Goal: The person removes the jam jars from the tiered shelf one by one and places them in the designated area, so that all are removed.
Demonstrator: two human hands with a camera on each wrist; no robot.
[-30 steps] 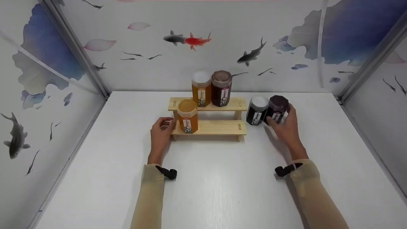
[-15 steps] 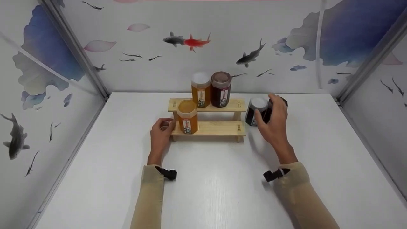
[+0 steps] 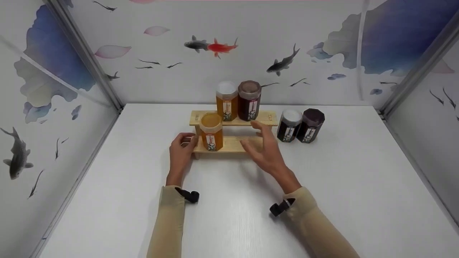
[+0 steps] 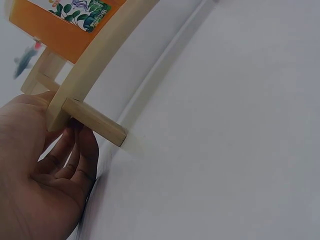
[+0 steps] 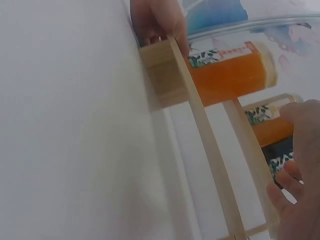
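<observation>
A two-step wooden display rack (image 3: 233,144) stands on the white table. My left hand (image 3: 181,152) grips the left end of its lower step, fingers curled beneath the board (image 4: 107,55) in the left wrist view. My right hand (image 3: 268,152) hovers over the right part of that step, fingers spread and holding nothing. Beside the left hand, an amber honey jar (image 3: 212,132) sits on the lower step. The upper step bears another amber jar (image 3: 227,102) with a whitish lid and a dark red jar (image 3: 249,102) to its right.
Right of the rack, two dark jars stand side by side on the table: one with a pale lid (image 3: 289,126), one with a dark purple lid (image 3: 311,126). White walls printed with fish surround the table (image 3: 229,218) at the back and sides.
My right hand has let go of the dark purple-lidded jar and moved left, past the pale-lidded jar, to the rack's lower step. The left hand and the jars keep their places.
</observation>
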